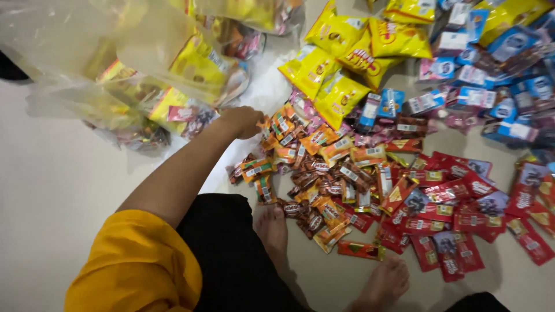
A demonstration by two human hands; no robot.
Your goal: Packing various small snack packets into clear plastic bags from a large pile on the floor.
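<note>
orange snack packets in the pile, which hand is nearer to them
Left. The left hand rests at the upper left edge of the orange snack packets, touching them. The right hand is out of view.

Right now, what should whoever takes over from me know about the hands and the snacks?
Left hand: reaching into the orange packets at the near edge of the pile; whether it grips one cannot be told.
Right hand: not in view.
A clear bag hangs in front of the camera at upper left, already holding yellow and other packets.
On the floor: yellow chip bags at top, blue packets top right, red packets lower right, small brown and orange bars in the middle.
Done: some packets are bagged. Left: most snacks are loose on the floor.
</note>
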